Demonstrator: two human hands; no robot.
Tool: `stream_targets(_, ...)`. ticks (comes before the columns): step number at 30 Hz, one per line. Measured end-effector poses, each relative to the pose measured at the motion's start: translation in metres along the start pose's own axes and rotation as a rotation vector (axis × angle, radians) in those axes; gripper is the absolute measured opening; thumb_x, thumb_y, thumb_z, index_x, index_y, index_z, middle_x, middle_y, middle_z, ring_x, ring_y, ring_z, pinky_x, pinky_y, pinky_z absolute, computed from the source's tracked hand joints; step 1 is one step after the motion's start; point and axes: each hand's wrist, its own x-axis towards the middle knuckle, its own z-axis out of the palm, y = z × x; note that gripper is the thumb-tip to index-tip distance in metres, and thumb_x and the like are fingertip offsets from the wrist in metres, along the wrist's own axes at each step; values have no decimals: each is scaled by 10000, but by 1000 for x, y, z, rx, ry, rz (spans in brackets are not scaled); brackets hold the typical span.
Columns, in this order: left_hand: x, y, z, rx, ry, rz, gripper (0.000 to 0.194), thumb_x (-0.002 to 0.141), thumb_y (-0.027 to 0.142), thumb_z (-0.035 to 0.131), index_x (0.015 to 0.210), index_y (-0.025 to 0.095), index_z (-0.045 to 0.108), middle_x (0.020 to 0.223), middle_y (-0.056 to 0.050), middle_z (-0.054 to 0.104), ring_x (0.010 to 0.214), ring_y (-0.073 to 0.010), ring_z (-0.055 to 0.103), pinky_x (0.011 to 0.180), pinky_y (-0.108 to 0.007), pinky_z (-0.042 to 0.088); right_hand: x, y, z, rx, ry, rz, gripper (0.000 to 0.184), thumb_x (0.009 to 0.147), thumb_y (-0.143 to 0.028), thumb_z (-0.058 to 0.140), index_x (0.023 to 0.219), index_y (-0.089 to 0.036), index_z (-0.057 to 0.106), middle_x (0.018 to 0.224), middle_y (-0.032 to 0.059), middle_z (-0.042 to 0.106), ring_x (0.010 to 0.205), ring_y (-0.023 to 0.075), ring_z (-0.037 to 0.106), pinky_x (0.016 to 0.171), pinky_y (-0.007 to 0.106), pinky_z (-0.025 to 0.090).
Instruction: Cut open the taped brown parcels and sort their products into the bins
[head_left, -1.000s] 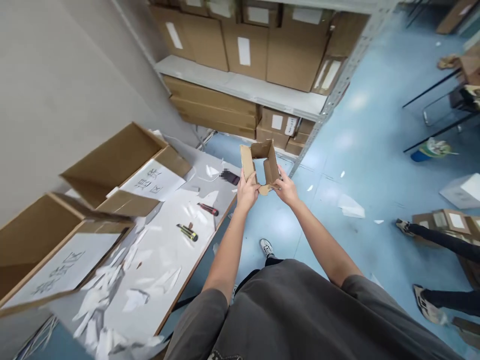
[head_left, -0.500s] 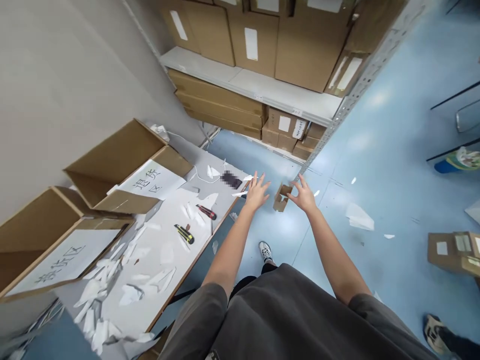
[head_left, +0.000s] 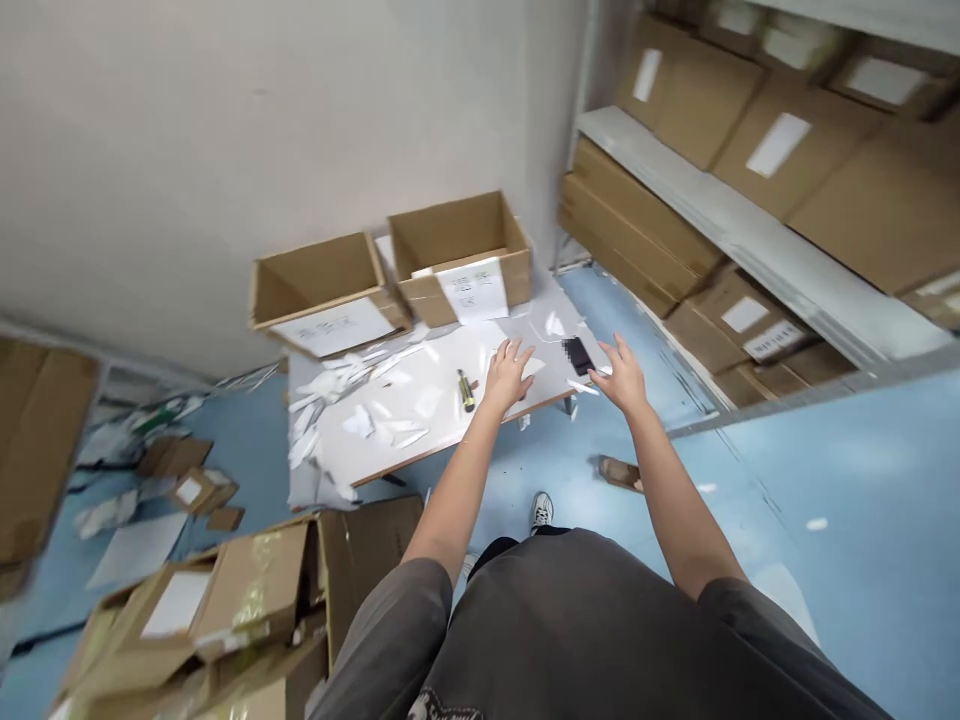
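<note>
A white table stands in the middle of the frame, against a pale wall. The floor is blue, and in the upper right a grey shelf carries brown cartons.

Both hands are bare and hold nothing. The left hand, at the centre, is widely open with its fingers spread, in front of the table's near edge. The right hand, a little to the right, is open too, thumb apart from the fingers, and its tips are near the dark phone. Whether they touch it, I cannot tell.

The small box lies on the floor, right of the centre and below the right hand; the right forearm hides one end of it. A yellow-green cutter lies on the table just left of the left hand, which covers a part of the tabletop.

At the back of the table stand two open boxes, the left box and the right box, each with a white sheet in front. Paper scraps are spread on the table's left part. In the lower left, a big carton full of smaller boxes stands close to the table.
</note>
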Motion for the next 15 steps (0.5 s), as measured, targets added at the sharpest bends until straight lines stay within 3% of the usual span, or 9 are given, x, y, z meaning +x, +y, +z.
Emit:
stream_targets(3, -63, -67, -44, -1, 102, -176, 679, 929, 300, 714, 1577, 283, 511, 1734, -104, 358, 1637, -373, 220, 1279, -565, 347, 30, -82, 39, 30, -78, -195, 751, 870, -378, 731, 1579, -245, 521, 1759, 147, 280, 1533, 435, 403, 1207, 655, 403)
stream_targets(7, -179, -159, -97, 12, 234, -425, 789, 904, 345, 777, 1620, 286, 451, 1759, -103, 301, 1651, -405, 151, 1302, -583, 295, 41, -216, 102, 69, -195, -456, 793, 872, -385, 738, 1607, -234, 482, 1786, 147, 194, 1564, 454, 333, 1215, 679, 371)
stream_targets(11, -323, -232, -134, 26, 342, -682, 843, 897, 367, 789, 1646, 304, 409, 1782, -83, 248, 1655, -418, 115, 1314, -598, 260, 10, -360, 166, 153, -300, -687, 800, 887, -398, 723, 1624, -248, 452, 1783, 145, 204, 1555, 459, 342, 1207, 692, 371)
stream_targets(15, -466, -272, -154, 80, 426, -912, 779, 929, 340, 744, 1637, 299, 423, 1777, -83, 260, 1661, -377, 115, 1312, -586, 271, -53, -497, 219, 238, -399, -907, 787, 905, -399, 698, 1633, -252, 438, 1780, 136, 217, 1562, 447, 333, 1229, 677, 351)
